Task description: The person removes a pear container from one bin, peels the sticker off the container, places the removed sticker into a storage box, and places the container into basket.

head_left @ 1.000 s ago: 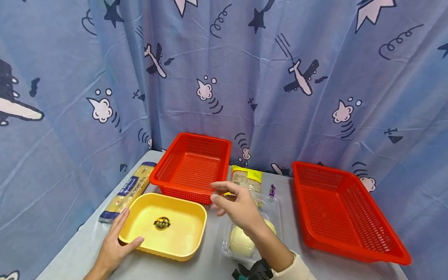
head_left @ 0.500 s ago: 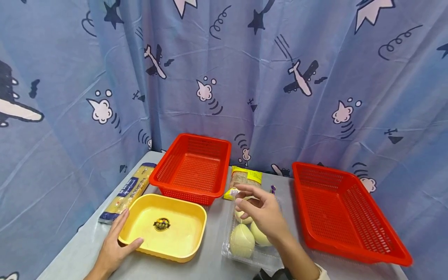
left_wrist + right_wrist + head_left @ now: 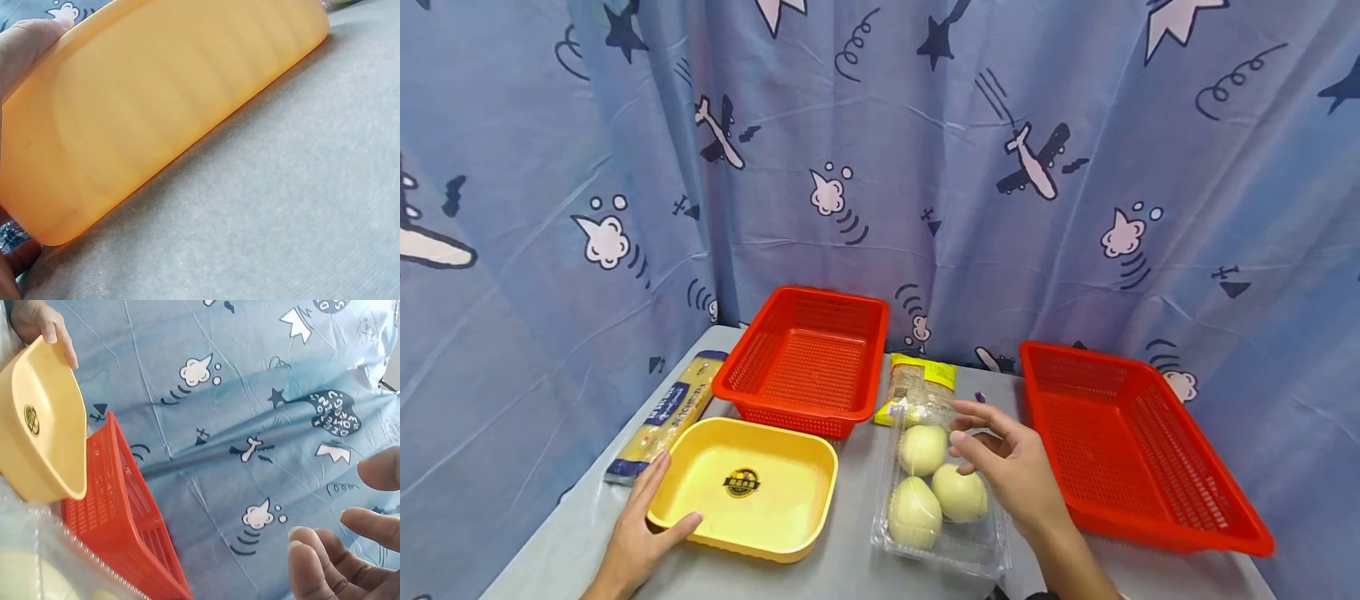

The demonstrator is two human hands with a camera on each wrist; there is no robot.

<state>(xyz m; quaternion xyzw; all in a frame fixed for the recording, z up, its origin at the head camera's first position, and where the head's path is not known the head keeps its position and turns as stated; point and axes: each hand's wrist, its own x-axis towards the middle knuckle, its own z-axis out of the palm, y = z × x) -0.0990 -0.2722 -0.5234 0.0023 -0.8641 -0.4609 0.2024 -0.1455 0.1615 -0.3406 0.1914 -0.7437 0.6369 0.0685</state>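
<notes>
My left hand [image 3: 634, 533] holds the near-left corner of a shallow yellow plastic basin [image 3: 775, 521], which has a round dark logo on its floor. In the left wrist view, the thumb [image 3: 28, 47] lies over the rim and a fingertip shows low by the base. My right hand [image 3: 1018, 471] hovers with loosely bent fingers and nothing in them, overlapping the right side of a clear plastic box [image 3: 958, 557]. Three pale green, pear-like fruits [image 3: 916, 510] are inside that box. The right wrist view shows the thumb apart from the fingers [image 3: 306, 565].
Behind the basin stands a red perforated basket [image 3: 820, 367]; a second red basket [image 3: 1105, 450] is at the right. A long pasta packet [image 3: 670, 412] lies left. Beyond the box are a yellow-edged food packet [image 3: 921, 387] and a small purple-wrapped item [image 3: 980, 397]. A patterned curtain [image 3: 880, 167] borders the table.
My right hand has moved right, from beside the red basket across the clear box, uncovering the fruits. My left hand stays on the yellow basin. The head view has shifted slightly.
</notes>
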